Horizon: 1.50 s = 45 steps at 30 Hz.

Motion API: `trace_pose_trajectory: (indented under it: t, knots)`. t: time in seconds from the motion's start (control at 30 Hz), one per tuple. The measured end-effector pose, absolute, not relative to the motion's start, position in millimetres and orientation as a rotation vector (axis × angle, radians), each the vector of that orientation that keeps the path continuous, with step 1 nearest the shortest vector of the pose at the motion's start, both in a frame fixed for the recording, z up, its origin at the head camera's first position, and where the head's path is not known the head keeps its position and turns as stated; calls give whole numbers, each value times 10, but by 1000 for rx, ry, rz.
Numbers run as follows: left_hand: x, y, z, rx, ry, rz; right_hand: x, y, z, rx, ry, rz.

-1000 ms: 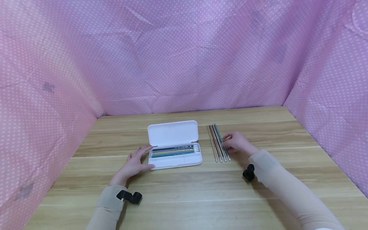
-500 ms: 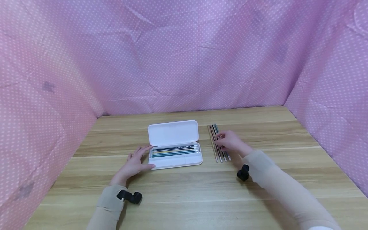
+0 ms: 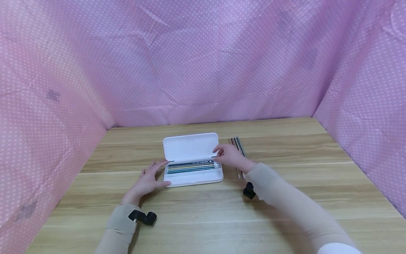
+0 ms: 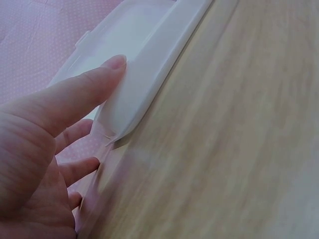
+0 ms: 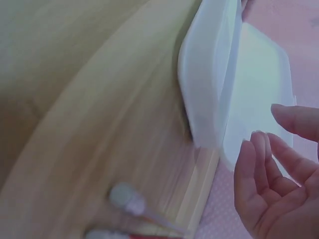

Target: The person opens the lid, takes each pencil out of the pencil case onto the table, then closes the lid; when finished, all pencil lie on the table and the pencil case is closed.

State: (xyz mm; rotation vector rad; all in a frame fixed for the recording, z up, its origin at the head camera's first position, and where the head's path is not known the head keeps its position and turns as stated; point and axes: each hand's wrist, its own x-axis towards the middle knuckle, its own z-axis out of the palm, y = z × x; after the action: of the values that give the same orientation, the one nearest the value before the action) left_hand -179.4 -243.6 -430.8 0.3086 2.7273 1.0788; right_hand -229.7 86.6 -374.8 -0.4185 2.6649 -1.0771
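A white pencil case (image 3: pixel 187 181) lies on the table with its lid (image 3: pixel 191 147) folded back. Several pencils (image 3: pixel 190 167) lie side by side in its rear section, eraser ends to the right. At the case's left end rests my left hand (image 3: pixel 146 183), its thumb touching the front wall and its other fingers spread, fairly straight, by the back corner. My right hand (image 3: pixel 232 156) is over the case's right end, beside the hinge. In the right wrist view its loosely bent fingers (image 5: pixel 246 169) hold nothing. Several loose pencils (image 3: pixel 239 144) lie partly hidden beneath this hand.
The wooden table (image 3: pixel 203 218) extends in front of the case and to both sides. Pink dotted cloth (image 3: pixel 203 70) hangs behind it and at both sides. Each wrist carries a small black camera (image 3: pixel 249 190).
My right hand has moved left, from the right side of the loose pencils to above the case's right end. My left hand, the case and the pencils have stayed in place.
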Motion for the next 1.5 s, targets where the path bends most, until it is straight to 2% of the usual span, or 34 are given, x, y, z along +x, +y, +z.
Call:
trace_pose_trajectory:
  t: [0.77, 1.5]
  knots:
    - [-1776, -2421, -4268, 319, 2726, 1079, -2312, 455, -3851, -823, 2678, -720]
    - [-1802, -2425, -4271, 302, 2707, 1098, -2387, 428, -3925, -892, 2667, -680]
